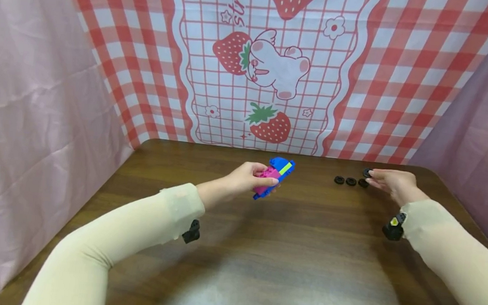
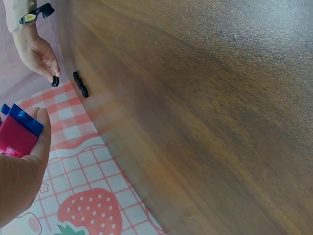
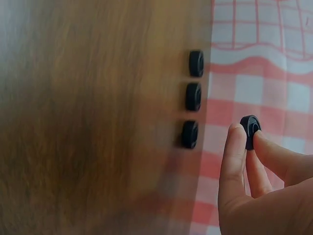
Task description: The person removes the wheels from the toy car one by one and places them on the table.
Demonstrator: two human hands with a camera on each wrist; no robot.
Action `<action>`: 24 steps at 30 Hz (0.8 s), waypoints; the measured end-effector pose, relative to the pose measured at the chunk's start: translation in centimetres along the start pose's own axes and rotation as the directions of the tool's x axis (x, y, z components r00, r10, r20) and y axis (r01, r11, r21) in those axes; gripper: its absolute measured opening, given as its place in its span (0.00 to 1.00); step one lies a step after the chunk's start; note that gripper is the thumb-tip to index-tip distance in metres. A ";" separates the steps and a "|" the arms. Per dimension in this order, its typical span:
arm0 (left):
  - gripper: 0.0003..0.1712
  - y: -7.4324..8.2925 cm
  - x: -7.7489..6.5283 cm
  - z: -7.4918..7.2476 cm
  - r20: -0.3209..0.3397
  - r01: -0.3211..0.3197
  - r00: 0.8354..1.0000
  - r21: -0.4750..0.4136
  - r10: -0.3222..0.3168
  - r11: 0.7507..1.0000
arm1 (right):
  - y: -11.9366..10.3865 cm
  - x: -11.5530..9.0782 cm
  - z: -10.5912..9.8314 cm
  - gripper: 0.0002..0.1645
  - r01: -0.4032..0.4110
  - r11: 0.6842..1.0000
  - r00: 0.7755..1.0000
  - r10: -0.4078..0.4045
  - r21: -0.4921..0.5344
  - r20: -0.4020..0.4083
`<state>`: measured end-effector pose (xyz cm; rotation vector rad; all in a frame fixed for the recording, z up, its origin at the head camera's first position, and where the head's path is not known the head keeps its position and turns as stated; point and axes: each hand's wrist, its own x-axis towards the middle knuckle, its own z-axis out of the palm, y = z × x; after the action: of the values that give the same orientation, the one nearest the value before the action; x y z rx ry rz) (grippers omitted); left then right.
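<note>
My left hand point(image 1: 251, 176) grips a pink and blue toy-brick vehicle body point(image 1: 285, 171) with a lime-green stripe, held tilted above the middle of the table. In the left wrist view the pink side of the vehicle body point(image 2: 18, 134) faces the camera, and the thumb lies along it. Over at the right, my right hand point(image 1: 394, 182) pinches a small black toy wheel point(image 3: 250, 131) between thumb and fingertips, raised off the tabletop. Three more black wheels point(image 3: 194, 97) stand in a row on the table just beside that hand.
The brown wooden table point(image 1: 287, 253) ends at the back against a red-checked strawberry cloth point(image 1: 272, 77). Pink curtains point(image 1: 34, 105) hang on the left and right. Each wrist wears a black camera point(image 1: 393, 227).
</note>
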<state>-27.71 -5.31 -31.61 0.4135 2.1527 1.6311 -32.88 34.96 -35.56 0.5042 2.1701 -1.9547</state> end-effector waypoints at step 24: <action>0.22 -0.4 -0.1 0.3 0.014 0.033 0.999 -0.023 -0.033 0.999 | 1.9 2.1 -0.9 0.53 -0.061 0.992 0.969 0.085 0.106 -0.234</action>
<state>-27.44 -5.22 -32.02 0.3791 2.1173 1.6293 -34.01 36.29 -37.95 0.8643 2.1598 -2.0621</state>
